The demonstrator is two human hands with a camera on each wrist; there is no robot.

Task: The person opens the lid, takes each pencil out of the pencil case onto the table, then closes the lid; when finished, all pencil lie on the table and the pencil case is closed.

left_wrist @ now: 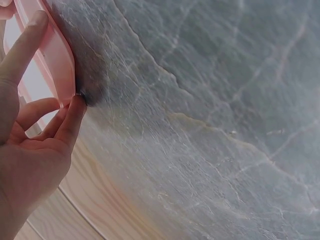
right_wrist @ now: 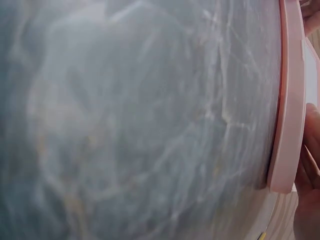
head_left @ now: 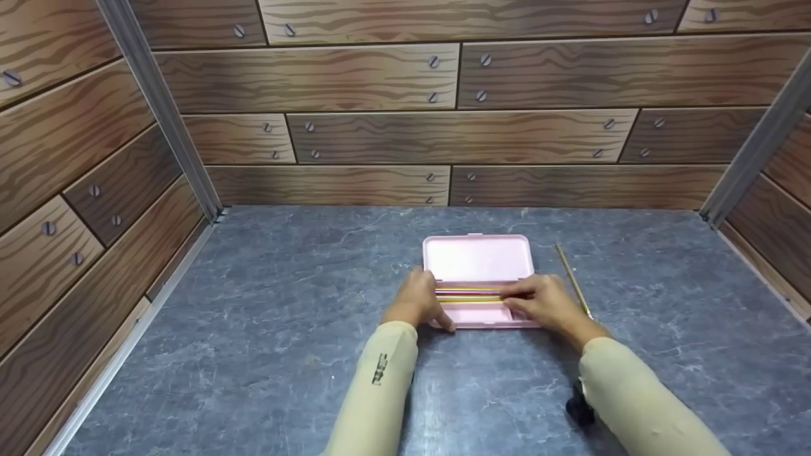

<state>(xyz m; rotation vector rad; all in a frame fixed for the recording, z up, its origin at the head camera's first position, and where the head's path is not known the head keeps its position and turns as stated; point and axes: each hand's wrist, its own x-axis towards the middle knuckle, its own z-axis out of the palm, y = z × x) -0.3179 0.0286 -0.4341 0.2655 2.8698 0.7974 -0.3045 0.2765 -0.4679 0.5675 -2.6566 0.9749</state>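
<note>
A pink pencil case (head_left: 475,313) lies on the table, its lid (head_left: 478,258) tipped back on the far side. Several pencils (head_left: 469,295), yellow and dark pink among them, lie side by side across the tray. My left hand (head_left: 415,297) grips the case's left end; in the left wrist view the thumb is over the near rim (left_wrist: 60,60) and the fingers are at the corner. My right hand (head_left: 548,304) pinches the pencils' right ends inside the tray, which its fingers partly hide. The right wrist view shows mostly the case's near wall (right_wrist: 290,100).
One gold-coloured pencil (head_left: 573,278) lies on the table to the right of the case, its near end by my right wrist. The grey marbled table (head_left: 285,316) is bounded by wood-patterned walls (head_left: 380,136) at the back and both sides.
</note>
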